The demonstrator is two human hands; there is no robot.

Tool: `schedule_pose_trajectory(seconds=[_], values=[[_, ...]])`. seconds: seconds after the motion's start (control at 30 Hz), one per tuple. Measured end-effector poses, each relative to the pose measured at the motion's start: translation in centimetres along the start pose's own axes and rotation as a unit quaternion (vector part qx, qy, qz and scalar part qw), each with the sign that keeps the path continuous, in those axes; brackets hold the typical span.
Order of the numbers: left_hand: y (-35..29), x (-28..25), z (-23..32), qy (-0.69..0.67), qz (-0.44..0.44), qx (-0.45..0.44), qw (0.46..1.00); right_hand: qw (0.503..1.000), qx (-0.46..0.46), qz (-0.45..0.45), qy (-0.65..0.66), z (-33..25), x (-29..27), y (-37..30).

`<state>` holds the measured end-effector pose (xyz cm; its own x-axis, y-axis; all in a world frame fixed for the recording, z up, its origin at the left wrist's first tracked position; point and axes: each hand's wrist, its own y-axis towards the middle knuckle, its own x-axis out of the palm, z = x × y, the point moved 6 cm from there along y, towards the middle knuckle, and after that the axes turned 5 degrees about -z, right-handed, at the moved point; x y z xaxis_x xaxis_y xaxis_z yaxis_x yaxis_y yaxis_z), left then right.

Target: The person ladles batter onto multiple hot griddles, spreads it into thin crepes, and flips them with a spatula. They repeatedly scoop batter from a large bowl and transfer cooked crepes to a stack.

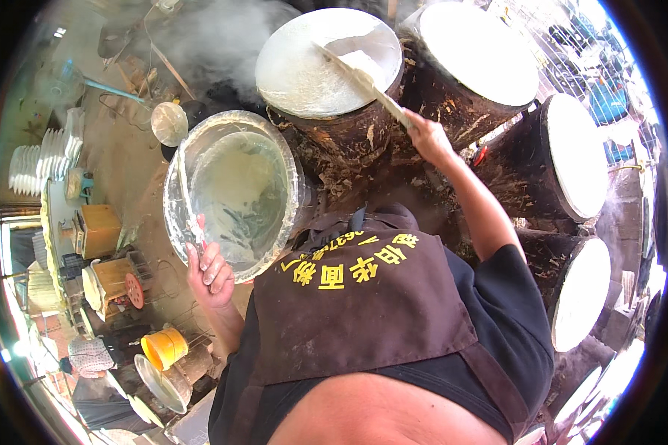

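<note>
well, we face a ring of round white griddles (490, 48) on dark, crusted stoves, steam rising behind them. nearest us on the left sits our wide metal basin of pale batter (237, 189). on the middle griddle (304, 70) our long flat wooden scraper (360, 74) lies across a thin white sheet. our right hand (427, 137) grips the scraper's near end. our left hand (209, 271) closes on a ladle handle (188, 200) at the basin's near rim.

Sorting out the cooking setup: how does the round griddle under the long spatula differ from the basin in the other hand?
The griddle is flat, pale, steaming, with the right hand's spatula on it. The basin is deep, shiny, batter-coated, gripped at its rim by the left hand. Both are round.
</note>
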<state>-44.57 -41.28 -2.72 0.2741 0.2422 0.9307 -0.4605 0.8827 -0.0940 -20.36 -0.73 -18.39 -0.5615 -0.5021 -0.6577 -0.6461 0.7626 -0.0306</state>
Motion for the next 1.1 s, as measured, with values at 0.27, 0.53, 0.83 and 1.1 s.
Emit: schedule_pose_trajectory(seconds=[0.27, 0.53, 0.83, 1.1], values=[[1.7, 3.0, -3.1, -0.009, -0.001, 0.010, 1.000, 0.998, -0.025, -0.037, -0.053, -0.6, -1.3, 5.7], [2.7, 4.6, -4.9, -0.006, 0.031, 0.019, 0.999, 0.986, -0.120, 0.045, -0.104, 2.7, -3.7, 11.9], [3.4, 5.8, -6.4, -0.006, 0.037, 0.012, 0.999, 0.988, -0.064, -0.040, -0.131, 3.3, -3.9, 13.5], [5.4, 7.8, -7.7, -0.001, 0.036, -0.008, 0.999, 0.988, -0.099, 0.028, -0.119, -0.8, -3.8, 21.8]])
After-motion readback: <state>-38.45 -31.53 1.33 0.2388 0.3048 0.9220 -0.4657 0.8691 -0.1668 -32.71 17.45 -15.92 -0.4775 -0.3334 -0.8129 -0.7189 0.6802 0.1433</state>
